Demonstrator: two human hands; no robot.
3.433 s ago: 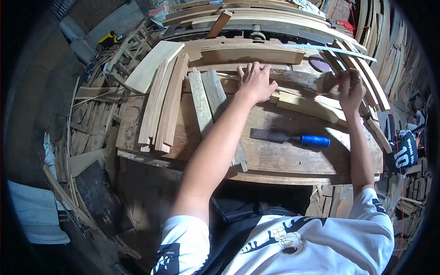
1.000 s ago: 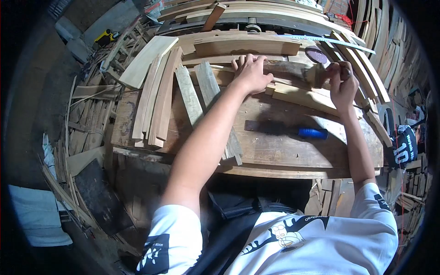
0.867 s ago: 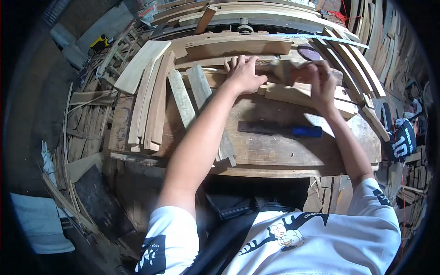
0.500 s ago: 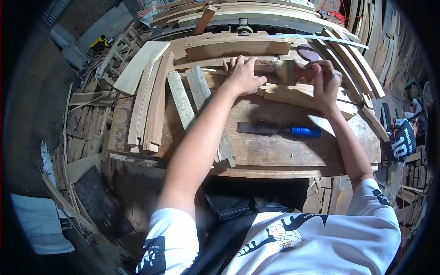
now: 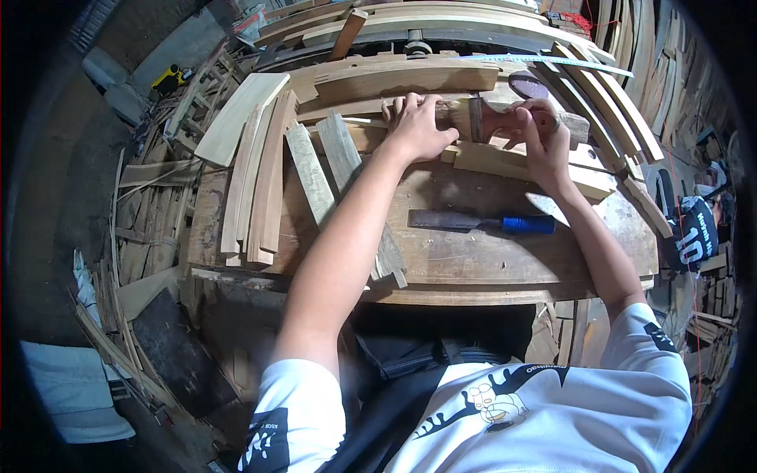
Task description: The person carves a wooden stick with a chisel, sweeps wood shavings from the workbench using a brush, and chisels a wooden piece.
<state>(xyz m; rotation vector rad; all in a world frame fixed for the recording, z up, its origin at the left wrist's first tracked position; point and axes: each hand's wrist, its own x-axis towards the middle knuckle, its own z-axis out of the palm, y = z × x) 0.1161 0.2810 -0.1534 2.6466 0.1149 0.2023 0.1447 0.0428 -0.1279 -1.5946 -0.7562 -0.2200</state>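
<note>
My left hand (image 5: 414, 128) is closed over a short brown wooden piece (image 5: 441, 112), thumb on its near side and fingers over the top. My right hand (image 5: 546, 140) grips the wooden handle of a wide paintbrush (image 5: 498, 124), held level. The brush's pale bristles point left and lie at the right end of the brown piece, close to my left thumb. Under the brush lies a light wooden block (image 5: 505, 162). Nearer to me, a chisel with a blue handle (image 5: 528, 225) rests flat on the workbench (image 5: 465, 264).
Several wooden strips (image 5: 264, 185) and a pale board (image 5: 242, 118) lie at the left. Two grey slats (image 5: 311, 173) pass beneath my left forearm. A long curved piece (image 5: 418, 81), a purple disc (image 5: 528, 87) and a measuring tape (image 5: 544, 60) are at the back.
My right hand has moved the brush slightly left, so its bristles now reach the end of the brown wooden piece. My left hand stays in place.
</note>
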